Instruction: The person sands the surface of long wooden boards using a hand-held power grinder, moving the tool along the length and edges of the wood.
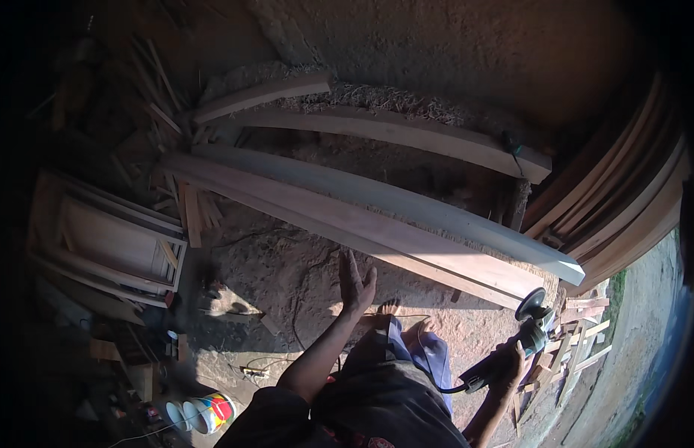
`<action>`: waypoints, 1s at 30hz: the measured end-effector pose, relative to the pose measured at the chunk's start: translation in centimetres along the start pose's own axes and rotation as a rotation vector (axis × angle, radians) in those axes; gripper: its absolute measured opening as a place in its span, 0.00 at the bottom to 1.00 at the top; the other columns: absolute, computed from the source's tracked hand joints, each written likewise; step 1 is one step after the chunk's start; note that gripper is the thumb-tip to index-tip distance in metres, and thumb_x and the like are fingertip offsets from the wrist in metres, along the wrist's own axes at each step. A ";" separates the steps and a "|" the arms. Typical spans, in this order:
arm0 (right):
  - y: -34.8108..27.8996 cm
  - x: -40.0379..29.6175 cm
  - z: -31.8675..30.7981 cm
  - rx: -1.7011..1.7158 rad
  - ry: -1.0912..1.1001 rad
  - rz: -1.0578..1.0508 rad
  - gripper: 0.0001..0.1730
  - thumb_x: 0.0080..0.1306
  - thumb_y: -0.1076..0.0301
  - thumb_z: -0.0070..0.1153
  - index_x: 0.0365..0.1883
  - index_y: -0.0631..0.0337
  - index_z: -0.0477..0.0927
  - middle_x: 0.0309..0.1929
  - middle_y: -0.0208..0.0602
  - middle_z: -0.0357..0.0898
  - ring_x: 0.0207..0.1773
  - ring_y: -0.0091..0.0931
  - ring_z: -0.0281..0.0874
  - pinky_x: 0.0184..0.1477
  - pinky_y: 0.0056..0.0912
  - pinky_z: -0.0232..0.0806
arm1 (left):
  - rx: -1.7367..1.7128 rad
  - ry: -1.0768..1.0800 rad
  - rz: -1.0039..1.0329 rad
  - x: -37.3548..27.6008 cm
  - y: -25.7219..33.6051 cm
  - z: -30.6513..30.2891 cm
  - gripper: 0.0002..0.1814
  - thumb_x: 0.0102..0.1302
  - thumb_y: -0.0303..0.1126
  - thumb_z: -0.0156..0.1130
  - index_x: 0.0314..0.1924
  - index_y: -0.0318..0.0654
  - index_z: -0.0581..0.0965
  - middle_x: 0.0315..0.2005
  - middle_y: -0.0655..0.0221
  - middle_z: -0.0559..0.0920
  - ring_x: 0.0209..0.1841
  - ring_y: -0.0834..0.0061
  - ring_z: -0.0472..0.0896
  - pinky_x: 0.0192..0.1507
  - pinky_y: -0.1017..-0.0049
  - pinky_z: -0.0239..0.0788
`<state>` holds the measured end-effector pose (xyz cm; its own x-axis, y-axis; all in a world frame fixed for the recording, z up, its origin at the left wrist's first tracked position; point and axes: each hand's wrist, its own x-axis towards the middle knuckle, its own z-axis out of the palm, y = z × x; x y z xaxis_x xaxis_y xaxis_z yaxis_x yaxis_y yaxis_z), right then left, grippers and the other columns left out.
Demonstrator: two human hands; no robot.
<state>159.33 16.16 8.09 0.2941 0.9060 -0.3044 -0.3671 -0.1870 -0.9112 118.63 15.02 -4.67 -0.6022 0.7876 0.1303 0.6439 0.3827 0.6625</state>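
Observation:
My right hand (515, 367) grips an angle grinder (509, 350) by its body, with a round disc (531, 304) at its head. The disc is at the near right end of a long wooden beam (436, 260); whether it touches the wood I cannot tell. My left hand (356, 283) holds nothing, its fingers apart, just below the long edge of that beam. A second, paler beam (414, 210) lies alongside, beyond the first. The grinder's dark cord runs from its rear past my legs.
A thick beam (403, 130) lies farther back beside wood shavings (380, 101). Long boards (616, 185) are stacked at the right, above scrap wood (582, 336). Wooden frames (111, 235) lie left. A power strip (254, 372) and buckets (204, 413) are on the lower-left ground.

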 end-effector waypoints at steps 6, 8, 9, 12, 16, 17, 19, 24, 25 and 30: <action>-0.1 1.1 6.3 -0.140 -0.091 0.088 0.30 0.65 0.59 0.70 0.59 0.59 0.69 0.37 0.39 0.78 0.32 0.31 0.83 0.33 0.35 0.78 | -0.439 -0.158 -0.247 -4.7 -0.9 -2.5 0.29 0.77 0.40 0.62 0.71 0.33 0.71 0.65 0.43 0.77 0.68 0.52 0.75 0.70 0.59 0.66; 0.3 0.9 6.4 -0.172 -0.111 0.099 0.32 0.64 0.62 0.71 0.61 0.60 0.70 0.41 0.37 0.79 0.37 0.26 0.80 0.39 0.32 0.76 | -0.517 -0.330 -0.205 -6.3 2.8 -2.4 0.26 0.79 0.43 0.59 0.68 0.31 0.73 0.56 0.48 0.83 0.59 0.59 0.82 0.63 0.65 0.73; 0.4 0.9 6.4 -0.180 -0.137 0.079 0.32 0.63 0.65 0.71 0.62 0.61 0.71 0.44 0.35 0.79 0.42 0.22 0.77 0.44 0.29 0.73 | -0.472 -0.418 -0.071 -7.5 5.9 -2.0 0.27 0.81 0.45 0.57 0.67 0.31 0.74 0.52 0.50 0.85 0.55 0.63 0.84 0.59 0.68 0.75; 0.6 -0.3 6.6 -0.324 -0.180 0.068 0.38 0.60 0.68 0.72 0.66 0.62 0.68 0.55 0.39 0.76 0.53 0.28 0.76 0.55 0.35 0.73 | -0.726 -0.816 -0.126 -11.7 16.1 -1.3 0.34 0.83 0.55 0.50 0.73 0.33 0.69 0.60 0.58 0.81 0.62 0.71 0.78 0.65 0.72 0.67; 2.9 -1.8 6.4 -0.496 -0.168 -0.100 0.38 0.60 0.66 0.75 0.66 0.63 0.70 0.54 0.38 0.78 0.55 0.28 0.77 0.59 0.35 0.72 | -0.856 -0.811 -0.067 -16.1 17.5 4.5 0.31 0.81 0.59 0.52 0.64 0.37 0.74 0.51 0.68 0.81 0.53 0.77 0.77 0.59 0.69 0.67; 3.2 -2.0 5.7 -0.552 -0.168 -0.100 0.40 0.60 0.64 0.76 0.66 0.63 0.69 0.55 0.39 0.78 0.56 0.29 0.78 0.60 0.36 0.72 | -0.874 -0.843 -0.091 -16.5 17.3 4.5 0.30 0.81 0.59 0.52 0.60 0.38 0.75 0.48 0.69 0.81 0.51 0.77 0.77 0.59 0.68 0.67; 2.6 -2.8 5.4 -0.620 -0.230 -0.050 0.52 0.60 0.59 0.78 0.75 0.63 0.61 0.63 0.49 0.76 0.65 0.36 0.78 0.66 0.40 0.70 | -0.854 -0.907 -0.132 -16.3 17.5 4.3 0.27 0.81 0.60 0.52 0.51 0.39 0.77 0.42 0.70 0.81 0.47 0.75 0.78 0.58 0.67 0.65; 4.1 -4.0 5.8 -0.633 -0.220 -0.069 0.52 0.62 0.60 0.74 0.77 0.63 0.57 0.60 0.51 0.79 0.61 0.38 0.82 0.63 0.41 0.72 | -0.595 -0.934 -0.092 -15.7 15.1 5.0 0.28 0.79 0.61 0.53 0.39 0.40 0.77 0.32 0.63 0.80 0.41 0.64 0.78 0.52 0.63 0.66; 4.4 -4.1 6.1 -0.646 -0.208 -0.073 0.51 0.62 0.61 0.73 0.77 0.64 0.56 0.60 0.51 0.80 0.60 0.39 0.82 0.63 0.42 0.73 | -0.592 -0.915 -0.089 -15.3 15.0 4.9 0.28 0.79 0.60 0.55 0.38 0.40 0.76 0.32 0.62 0.80 0.40 0.62 0.78 0.51 0.62 0.66; 5.6 -5.3 8.2 -0.783 -0.185 -0.127 0.52 0.64 0.58 0.72 0.78 0.67 0.55 0.60 0.56 0.80 0.62 0.44 0.82 0.62 0.44 0.73 | -0.732 -0.905 -0.211 -13.3 14.5 3.3 0.21 0.78 0.51 0.62 0.44 0.38 0.76 0.31 0.67 0.79 0.37 0.73 0.78 0.46 0.69 0.69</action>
<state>148.48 13.43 6.86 0.1162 0.9735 -0.1968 0.4032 -0.2274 -0.8864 137.52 11.64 0.73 0.0791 0.9101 -0.4067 -0.0293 0.4099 0.9116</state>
